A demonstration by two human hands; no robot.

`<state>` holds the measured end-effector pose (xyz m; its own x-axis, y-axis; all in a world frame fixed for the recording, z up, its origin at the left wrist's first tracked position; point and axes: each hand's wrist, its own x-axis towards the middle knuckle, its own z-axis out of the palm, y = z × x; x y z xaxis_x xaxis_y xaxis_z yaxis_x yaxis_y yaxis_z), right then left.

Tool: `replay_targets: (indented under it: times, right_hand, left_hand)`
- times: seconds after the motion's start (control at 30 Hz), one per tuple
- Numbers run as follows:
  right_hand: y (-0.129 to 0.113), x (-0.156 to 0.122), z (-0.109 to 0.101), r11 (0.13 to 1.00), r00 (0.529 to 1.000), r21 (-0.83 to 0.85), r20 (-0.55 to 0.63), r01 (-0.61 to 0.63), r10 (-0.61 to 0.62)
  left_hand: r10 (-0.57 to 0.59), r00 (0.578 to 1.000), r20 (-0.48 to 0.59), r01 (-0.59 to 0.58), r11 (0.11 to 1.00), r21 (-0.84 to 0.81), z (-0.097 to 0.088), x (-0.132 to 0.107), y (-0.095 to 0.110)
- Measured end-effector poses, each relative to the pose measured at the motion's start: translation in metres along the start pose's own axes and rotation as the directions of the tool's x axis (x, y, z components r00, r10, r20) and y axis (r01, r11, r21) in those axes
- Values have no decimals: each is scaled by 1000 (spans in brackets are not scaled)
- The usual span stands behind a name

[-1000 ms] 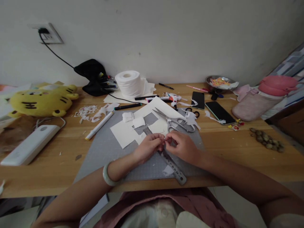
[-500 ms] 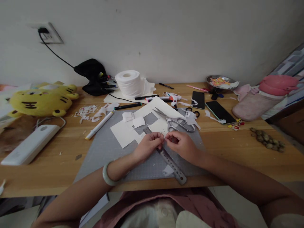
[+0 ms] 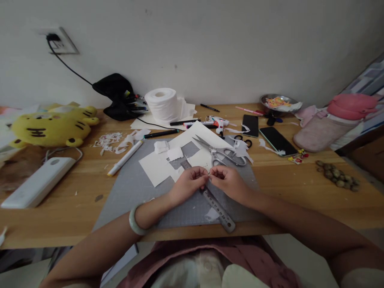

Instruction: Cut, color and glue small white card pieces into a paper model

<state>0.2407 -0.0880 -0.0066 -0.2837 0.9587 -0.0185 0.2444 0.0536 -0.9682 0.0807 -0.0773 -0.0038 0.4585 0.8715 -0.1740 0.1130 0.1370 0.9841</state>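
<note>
My left hand (image 3: pixel 191 183) and my right hand (image 3: pixel 229 184) meet fingertip to fingertip above the grey cutting mat (image 3: pixel 129 200). Both are closed in a pinch around something tiny and pale, too small to name. Beneath them a steel ruler (image 3: pixel 217 209) lies slantwise, its middle hidden by my left hand. Just beyond are cut pieces of white card (image 3: pixel 154 167), with a small scalloped paper piece (image 3: pixel 175 154) and a folded white wad (image 3: pixel 162 147) on top. Scissors (image 3: pixel 220 154) with silver handles rest partly spread on the card, beyond my right hand.
Markers (image 3: pixel 126 158), a toilet paper roll (image 3: pixel 161 106) and a glue gun (image 3: pixel 219 125) sit around the mat. To the right are two phones (image 3: pixel 278 141), a metal bowl (image 3: pixel 264 102) and a pink-lidded bottle (image 3: pixel 324 130). A yellow plush (image 3: pixel 55 128) and white power bank (image 3: pixel 39 182) are left.
My fingertips have shifted very slightly and stay together in a pinch. Everything on the table lies as before.
</note>
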Motion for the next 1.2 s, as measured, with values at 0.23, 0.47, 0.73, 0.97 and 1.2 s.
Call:
replay_targets:
  times: [0.23, 0.47, 0.73, 0.97, 1.2]
  right_hand:
    - [-2, 3, -3, 998, 999, 61, 32, -29, 28]
    - [-3, 4, -5, 995, 996, 80, 70, -52, 46]
    - [-1, 6, -10, 999, 995, 0, 95, 39, -39]
    - [2, 7, -15, 978, 989, -154, 72, 142, -132]
    - [0, 7, -16, 964, 984, -198, 62, 179, -170]
  left_hand:
    - [66, 998, -11, -65, 998, 7, -1, 1, -4]
    - [109, 993, 45, -116, 975, 187, -4, 2, -4]
    - [93, 995, 21, -95, 978, 184, -6, -1, -2]
    - [66, 997, 33, -69, 989, 133, -7, -2, 2]
    - [76, 996, 44, -81, 987, 138, -6, -3, 2]
